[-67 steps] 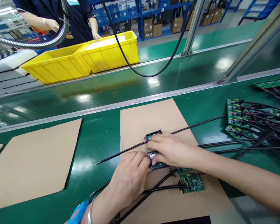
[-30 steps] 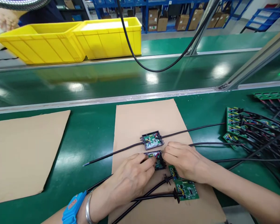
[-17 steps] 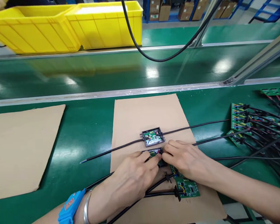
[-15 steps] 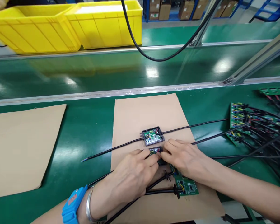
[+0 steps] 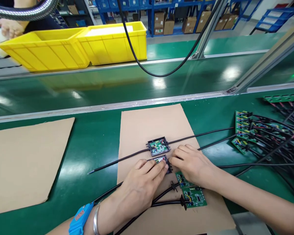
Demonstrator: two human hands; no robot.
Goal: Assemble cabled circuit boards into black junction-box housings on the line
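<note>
My left hand (image 5: 143, 181) lies over a small black case with a circuit board (image 5: 168, 165), its bent fingers pressed together on the board. At the case's right end, my right hand (image 5: 192, 163) has its fingers closed around the cable end; the fingertips hide the exact grip. Just beyond them, a second open black case with a green board (image 5: 159, 146) rests on the cardboard sheet (image 5: 152, 122), a black cable leaving each side. Nearer me lie loose green boards (image 5: 195, 197) with black cables, partly under my right forearm.
Another cardboard sheet (image 5: 26, 163) lies at the left. Many wired boards (image 5: 242, 124) and black cables pile up at the right. Yellow bins (image 5: 117, 45) stand beyond the rail (image 5: 100, 107). A black cable (image 5: 159, 76) hangs overhead. Another person's hand (image 5: 11, 28) is at upper left.
The camera view has shifted, showing more of the background. My left fingers have flattened over the near case, and my right fingertips have moved slightly away from its board.
</note>
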